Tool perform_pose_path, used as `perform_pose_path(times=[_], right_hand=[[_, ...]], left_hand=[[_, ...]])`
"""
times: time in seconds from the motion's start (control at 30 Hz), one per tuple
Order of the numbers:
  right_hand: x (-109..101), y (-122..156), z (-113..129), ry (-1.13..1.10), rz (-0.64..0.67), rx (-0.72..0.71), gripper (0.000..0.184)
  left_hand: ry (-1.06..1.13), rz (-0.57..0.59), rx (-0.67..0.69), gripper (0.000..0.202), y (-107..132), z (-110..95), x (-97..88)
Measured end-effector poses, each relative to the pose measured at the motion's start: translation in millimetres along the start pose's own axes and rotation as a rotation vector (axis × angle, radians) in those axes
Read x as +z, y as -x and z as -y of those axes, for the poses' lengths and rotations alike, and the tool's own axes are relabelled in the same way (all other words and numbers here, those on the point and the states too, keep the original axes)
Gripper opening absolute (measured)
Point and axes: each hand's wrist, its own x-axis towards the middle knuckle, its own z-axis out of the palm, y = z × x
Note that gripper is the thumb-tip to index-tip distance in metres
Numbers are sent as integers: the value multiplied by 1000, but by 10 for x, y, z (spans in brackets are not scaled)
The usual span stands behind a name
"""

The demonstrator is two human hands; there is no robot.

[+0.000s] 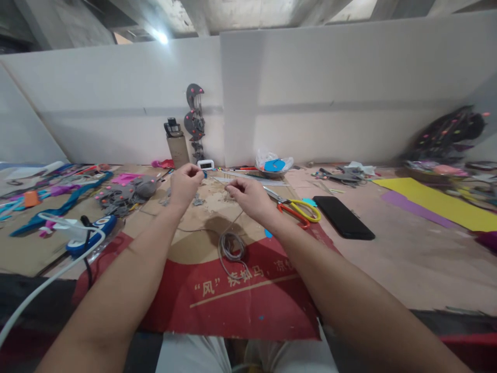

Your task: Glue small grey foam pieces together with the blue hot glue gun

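Note:
My left hand (186, 182) is raised over the cardboard, thumb and fingers pinched together. A small blue bit shows beside its fingertips; what it grips is too small to make out. To its right, my right hand (250, 196) is also closed in a pinch, on a thin grey cord. That cord runs down to a loose coil (233, 247) lying on the red and brown cardboard sheet (248, 305). Scissors with yellow and orange handles (303, 211) lie partly open beside my right wrist. Small grey scraps (199, 200) rest below my hands.
A black phone (344, 217) lies right of the scissors, near yellow paper (438, 203). At left are a blue-and-white power strip (91, 235) and grey pieces with pink dots (126, 194). A bottle (177, 147) and a plastic-lined bowl (274, 165) stand near the white partition (330, 77).

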Motion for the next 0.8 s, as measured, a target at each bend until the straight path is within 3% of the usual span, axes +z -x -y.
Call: perform_pose_path(times=[0.2,0.33,0.43,0.5,0.57,0.63,0.67,0.73,0.8], right_hand=[[-105,-1,138,-450,91,73,18],[-189,25,221,-732,142,51,20],[-289,87,354,-820,147,-52,20],[-379,138,470,-748,222,-157,21],[-471,170,549,-562,434,-253,25],[-543,160,526,-332,580,-253,33],[-565,138,461,-218,562,-213,39],[-580,75,229,10,265,-68,47],[-555,15,-89,302,21,15,39]], left_hand=[[476,-217,-275,9,-207,171,-103],[552,-279,-336,11,-257,199,-179],[571,-297,-362,13,-277,224,-193],[558,-298,-363,13,-285,239,-184],[539,-295,-350,12,-285,238,-168],[533,-272,-322,11,-273,213,-152],[533,-254,-305,10,-262,194,-144],[513,-217,-263,10,-235,148,-126],[458,-187,-219,10,-200,103,-101]])
